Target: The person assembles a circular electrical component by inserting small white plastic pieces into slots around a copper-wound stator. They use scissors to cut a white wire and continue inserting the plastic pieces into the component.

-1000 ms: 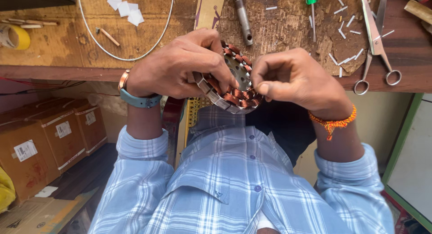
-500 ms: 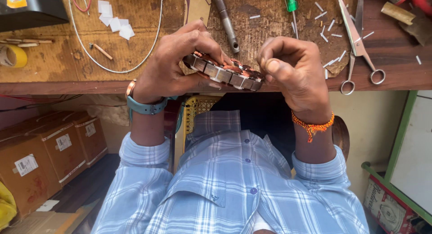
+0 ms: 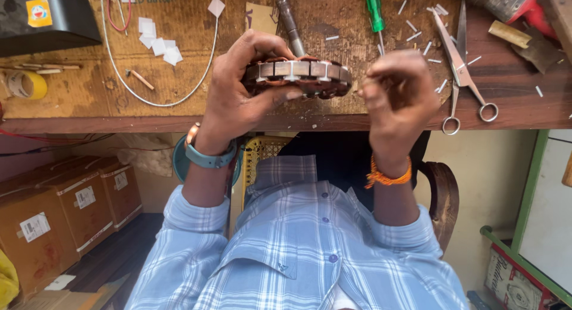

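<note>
A round motor stator (image 3: 298,75) with copper windings is seen edge-on, held above the near edge of a worn wooden worktop (image 3: 179,101). The left hand (image 3: 247,89) is clamped around its left side, thumb beneath and fingers over the top. The right hand (image 3: 398,95) is curled into a loose fist just beside the stator's right edge; whether it touches cannot be told. On the worktop beyond are seen scissors (image 3: 465,72), a green-handled screwdriver (image 3: 374,9), a loop of white wire (image 3: 161,78), a roll of yellow tape (image 3: 27,83) and scattered paper squares (image 3: 159,45)
</note>
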